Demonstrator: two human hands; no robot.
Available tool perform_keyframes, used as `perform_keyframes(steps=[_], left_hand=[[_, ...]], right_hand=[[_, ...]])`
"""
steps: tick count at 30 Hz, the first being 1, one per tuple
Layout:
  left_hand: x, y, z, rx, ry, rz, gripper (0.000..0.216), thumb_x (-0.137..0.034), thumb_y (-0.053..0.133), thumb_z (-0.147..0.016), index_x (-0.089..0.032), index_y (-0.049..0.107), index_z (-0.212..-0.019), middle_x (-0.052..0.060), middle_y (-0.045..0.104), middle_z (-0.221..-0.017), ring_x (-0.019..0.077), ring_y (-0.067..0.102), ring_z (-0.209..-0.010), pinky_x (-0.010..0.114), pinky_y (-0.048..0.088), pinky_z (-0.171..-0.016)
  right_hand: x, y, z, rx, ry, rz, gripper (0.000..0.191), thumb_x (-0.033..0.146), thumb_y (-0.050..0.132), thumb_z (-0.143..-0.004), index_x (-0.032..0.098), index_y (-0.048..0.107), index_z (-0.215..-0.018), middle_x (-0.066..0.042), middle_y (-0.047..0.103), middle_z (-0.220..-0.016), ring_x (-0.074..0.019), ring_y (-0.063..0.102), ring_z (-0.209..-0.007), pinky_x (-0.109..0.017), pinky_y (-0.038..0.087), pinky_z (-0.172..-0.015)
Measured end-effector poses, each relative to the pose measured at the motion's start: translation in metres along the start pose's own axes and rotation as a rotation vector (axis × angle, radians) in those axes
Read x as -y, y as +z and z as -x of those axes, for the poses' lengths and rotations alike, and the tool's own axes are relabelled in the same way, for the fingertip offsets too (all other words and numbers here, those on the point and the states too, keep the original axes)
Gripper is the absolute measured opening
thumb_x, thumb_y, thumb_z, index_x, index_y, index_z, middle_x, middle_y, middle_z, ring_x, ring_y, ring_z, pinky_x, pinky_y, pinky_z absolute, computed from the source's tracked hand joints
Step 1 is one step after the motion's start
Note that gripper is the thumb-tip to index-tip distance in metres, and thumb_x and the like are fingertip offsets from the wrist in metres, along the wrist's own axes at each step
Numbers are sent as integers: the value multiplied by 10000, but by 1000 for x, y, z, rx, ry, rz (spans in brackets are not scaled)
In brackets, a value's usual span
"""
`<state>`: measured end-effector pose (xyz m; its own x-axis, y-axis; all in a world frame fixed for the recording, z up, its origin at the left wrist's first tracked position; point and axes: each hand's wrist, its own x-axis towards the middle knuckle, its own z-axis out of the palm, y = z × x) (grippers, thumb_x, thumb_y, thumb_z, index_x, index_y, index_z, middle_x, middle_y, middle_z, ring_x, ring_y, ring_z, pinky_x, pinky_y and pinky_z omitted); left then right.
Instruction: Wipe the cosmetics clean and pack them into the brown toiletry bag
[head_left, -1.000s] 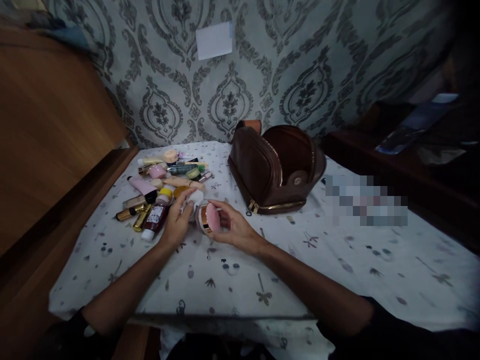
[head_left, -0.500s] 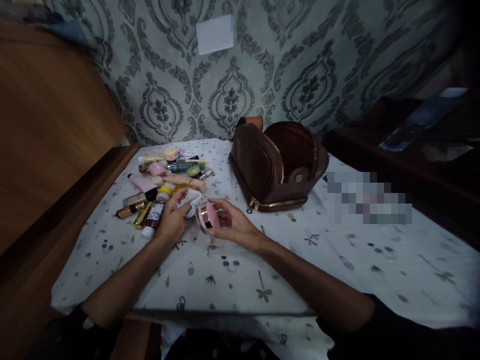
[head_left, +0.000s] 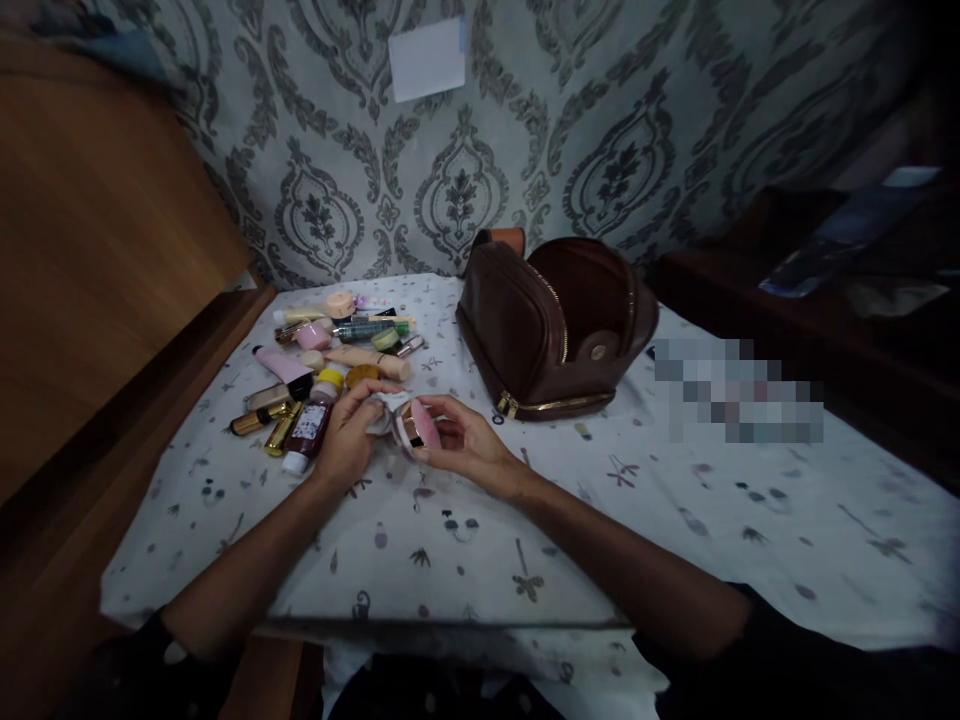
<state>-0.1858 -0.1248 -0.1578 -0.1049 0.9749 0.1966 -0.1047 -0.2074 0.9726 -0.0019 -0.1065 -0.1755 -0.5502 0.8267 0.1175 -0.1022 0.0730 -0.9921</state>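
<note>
Left of our left hand (head_left: 346, 437) we saw small cosmetics (head_left: 365, 330) crowded together, a dark red bottle (head_left: 309, 430) hemming that hand in closely. It held a white cloth (head_left: 381, 412) beside the pink-lidded jar (head_left: 417, 430), gripped by our right hand (head_left: 471, 448). Beyond the right hand, an open brown bag (head_left: 517, 320) blocked the way.

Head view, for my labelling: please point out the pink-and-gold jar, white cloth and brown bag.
Pink-and-gold jar (head_left: 424, 426), head view: on its pink end.
White cloth (head_left: 383, 419), head view: on its exposed folds.
Brown bag (head_left: 525, 325), head view: on the panel left of its opening.
</note>
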Motion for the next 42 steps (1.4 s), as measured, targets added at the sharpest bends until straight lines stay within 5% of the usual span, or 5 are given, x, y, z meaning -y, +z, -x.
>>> perform_keyframes(steps=[5, 10, 17, 31, 42], left_hand=[[-3, 3, 0, -39, -17, 14, 208, -398, 665, -815, -193, 689, -786, 21, 674, -874, 152, 603, -797, 252, 483, -720], [1, -2, -1, 7, -87, -27, 205, -333, 764, -725, -205, 660, -846, -6, 679, -898, 136, 616, -763, 256, 486, -731], [-9, -6, -1, 35, 140, -311, 216, -327, 696, -798, -213, 640, -974, 32, 708, -982, 206, 635, -957, 322, 485, -864], [-17, -6, 0, 79, 182, -403, 192, -358, 691, -812, -199, 693, -920, 48, 742, -983, 228, 659, -958, 342, 486, -883], [-19, -4, 2, 106, 216, -388, 181, -360, 712, -808, -207, 702, -904, 50, 747, -1002, 233, 669, -989, 352, 493, -924]], right_hand=[[0, 0, 1, -2, -39, 44, 626, 356, 823, -664, 232, 556, -1216, -64, 613, -1192, -218, 640, -1029, -390, 521, -911], [0, 1, 3, 3, -54, 80, 637, 339, 816, -675, 230, 557, -1246, -66, 624, -1211, -213, 649, -1016, -382, 531, -901], [1, 1, 2, -31, -119, 138, 631, 338, 823, -675, 212, 589, -1247, -82, 635, -1246, -251, 611, -1139, -404, 491, -978], [-3, -1, 3, -74, -74, 232, 729, 434, 785, -719, 222, 509, -1359, -70, 642, -1104, -209, 624, -959, -369, 508, -868], [0, 1, 4, -138, -163, 329, 625, 379, 722, -791, 251, 529, -1372, -87, 605, -1244, -225, 600, -1080, -367, 509, -888]])
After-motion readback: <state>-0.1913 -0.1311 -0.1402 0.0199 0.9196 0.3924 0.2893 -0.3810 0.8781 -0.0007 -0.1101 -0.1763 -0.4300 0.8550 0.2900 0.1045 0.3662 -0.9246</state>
